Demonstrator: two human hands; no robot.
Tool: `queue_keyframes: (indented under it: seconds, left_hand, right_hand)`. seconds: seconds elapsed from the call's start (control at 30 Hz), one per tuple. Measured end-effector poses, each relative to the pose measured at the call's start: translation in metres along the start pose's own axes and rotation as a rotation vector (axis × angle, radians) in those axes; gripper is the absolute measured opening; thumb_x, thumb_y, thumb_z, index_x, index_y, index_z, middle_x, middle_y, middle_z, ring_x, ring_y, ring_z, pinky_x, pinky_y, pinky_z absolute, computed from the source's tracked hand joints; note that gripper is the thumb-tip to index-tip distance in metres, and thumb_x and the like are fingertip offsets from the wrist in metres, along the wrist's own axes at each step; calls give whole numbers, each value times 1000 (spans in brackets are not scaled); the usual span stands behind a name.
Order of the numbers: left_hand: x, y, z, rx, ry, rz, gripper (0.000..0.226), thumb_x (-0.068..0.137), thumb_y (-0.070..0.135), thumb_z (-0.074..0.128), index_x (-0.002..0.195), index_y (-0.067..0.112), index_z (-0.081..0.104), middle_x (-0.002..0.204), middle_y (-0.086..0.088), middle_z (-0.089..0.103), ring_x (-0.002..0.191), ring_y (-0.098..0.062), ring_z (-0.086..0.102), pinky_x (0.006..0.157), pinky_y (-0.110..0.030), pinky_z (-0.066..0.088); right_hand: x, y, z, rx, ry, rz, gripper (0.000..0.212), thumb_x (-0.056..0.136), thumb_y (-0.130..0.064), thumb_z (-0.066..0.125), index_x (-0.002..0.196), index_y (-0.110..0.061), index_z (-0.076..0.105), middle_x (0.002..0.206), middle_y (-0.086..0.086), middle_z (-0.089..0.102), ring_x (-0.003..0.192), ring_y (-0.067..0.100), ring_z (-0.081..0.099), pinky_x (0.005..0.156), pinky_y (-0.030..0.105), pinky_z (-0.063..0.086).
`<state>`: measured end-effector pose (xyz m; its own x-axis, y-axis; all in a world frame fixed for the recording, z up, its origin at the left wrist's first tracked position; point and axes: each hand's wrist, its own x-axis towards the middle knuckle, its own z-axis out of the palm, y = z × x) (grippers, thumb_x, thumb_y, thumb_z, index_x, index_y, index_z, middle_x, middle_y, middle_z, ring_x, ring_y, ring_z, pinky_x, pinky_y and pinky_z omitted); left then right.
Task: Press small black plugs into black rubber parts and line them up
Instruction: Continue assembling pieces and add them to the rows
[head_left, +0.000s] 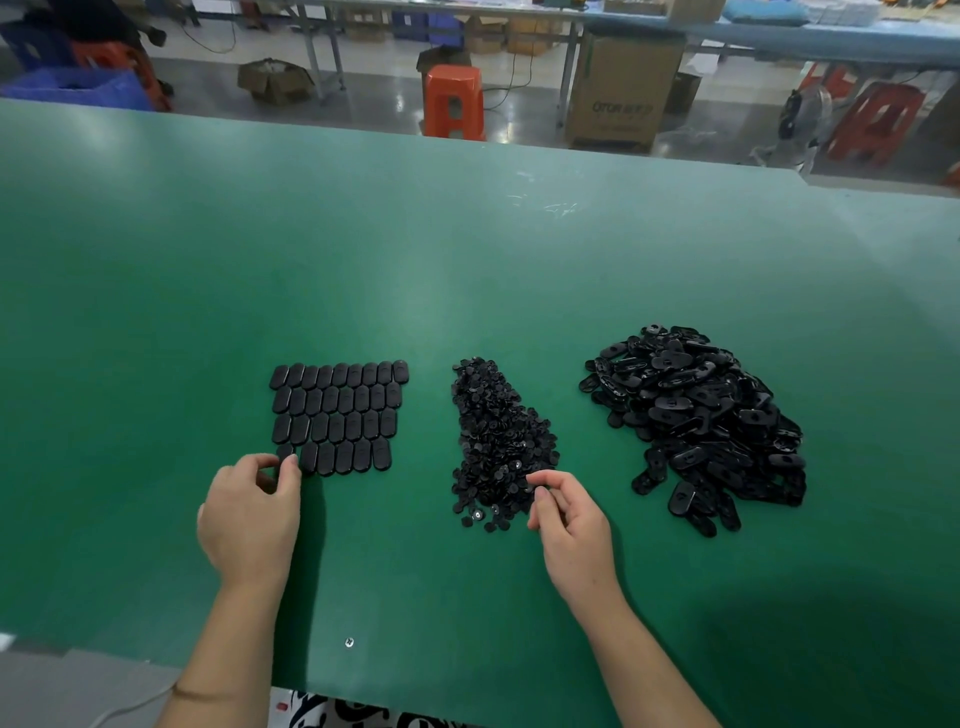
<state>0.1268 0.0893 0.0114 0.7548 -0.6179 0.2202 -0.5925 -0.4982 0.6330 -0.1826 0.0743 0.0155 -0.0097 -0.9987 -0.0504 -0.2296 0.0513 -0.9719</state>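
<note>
Here, in the head view, the left hand (249, 514) sits at the lower left of the frame, its grip pinching one black part (284, 453) at the left end of the bottom row (332, 457) of the grid (337, 415). That grid lies left of centre on the green table (467, 270), four rows of parts packed side by side. The right hand (569, 525), lower centre, has its grip curled at the near right edge of the plug heap (498, 441), thumb and forefinger closed together on what looks like a single plug (540, 488), though the plug itself is too small to make out surely. The heap of loose parts (696, 421) lies to the right of the plugs, well apart from either hand.

The step in hand appears to be twofold: seating the finished part in its row while fetching the next plug. To do it well, the person should slide the part flush against its neighbour, long sides touching, and keep its near end level with the row, so the grid stays square. The left fingers should let go without dragging the adjoining pieces. The right fingers should lift only one plug clear of the heap, since these cling and scatter easily; a few already lie loose at the heap's near edge. A stray plug (349, 643) rests near the table's front edge.
</note>
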Motion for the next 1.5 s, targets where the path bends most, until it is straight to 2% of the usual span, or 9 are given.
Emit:
queue_keyframes:
  seconds: [0.13, 0.23, 0.37, 0.8, 1.0, 1.27, 1.37, 1.43, 1.5]
  left_hand:
    - [-10, 6, 7, 3, 42, 322, 25, 88, 24, 72, 109, 11, 75, 107, -15, 60, 96, -37, 57, 85, -48, 47]
    - [-21, 16, 15, 88, -3, 510, 42, 85, 43, 60, 114, 17, 75, 117, -15, 59, 104, -38, 51, 86, -48, 42]
    - [-36, 24, 24, 165, -118, 605, 52, 85, 53, 50, 117, 21, 74, 121, -12, 57, 113, -36, 47, 90, -50, 41]
    - [-41, 28, 24, 81, -92, 589, 44, 89, 43, 52, 112, 14, 75, 110, -11, 61, 104, -32, 56, 88, -47, 41]
    - [-73, 61, 28, -108, -229, 493, 14, 93, 19, 66, 104, 15, 74, 94, 7, 60, 68, -11, 58, 59, -28, 49]
    - [-99, 86, 45, -92, -323, 470, 22, 96, 29, 64, 113, 18, 71, 96, 5, 61, 66, -19, 61, 57, -31, 49]
    - [-99, 83, 46, -43, -321, 541, 21, 92, 25, 68, 111, 17, 72, 90, 4, 59, 54, -16, 51, 49, -25, 38]
    - [-100, 83, 48, -31, -320, 549, 22, 92, 24, 68, 112, 17, 72, 89, 4, 59, 51, -16, 49, 49, -24, 35]
    - [-99, 83, 48, -46, -321, 524, 22, 93, 24, 67, 114, 16, 72, 91, 4, 59, 52, -16, 51, 51, -25, 37]
  right_hand:
    - [0, 0, 0, -6, -1, -4, 23, 104, -13, 51, 100, -31, 65, 66, -3, 60, 49, 8, 37, 46, 24, 32]
    - [0, 0, 0, -5, -4, -3, 23, 104, -13, 51, 100, -31, 65, 67, -3, 60, 48, 8, 36, 45, 25, 31]
    - [-1, 0, 0, -7, -5, -7, 23, 104, -13, 51, 100, -31, 65, 66, -3, 60, 48, 8, 36, 45, 24, 31]
    - [0, 3, -1, 6, -11, -2, 23, 104, -15, 51, 99, -32, 65, 66, -5, 60, 49, 8, 37, 46, 25, 32]
    - [0, 2, 0, -7, -7, -11, 24, 105, -18, 51, 97, -35, 66, 64, -8, 57, 52, 8, 41, 49, 26, 35]
    - [-2, -4, -7, 39, 103, -5, 21, 98, -11, 62, 94, -31, 68, 67, -8, 58, 57, 6, 46, 54, 19, 39]
    - [7, -6, -29, -176, 174, -25, 15, 99, -18, 61, 98, -33, 65, 78, -17, 62, 54, 2, 46, 52, 16, 38]
    - [19, -9, -54, -602, 165, -26, 15, 100, -29, 58, 114, -31, 63, 104, -15, 58, 61, 2, 52, 58, 20, 40]
    - [32, -14, -77, -875, 137, 9, 29, 101, -36, 54, 129, -28, 60, 116, -9, 47, 66, 8, 55, 62, 27, 41]
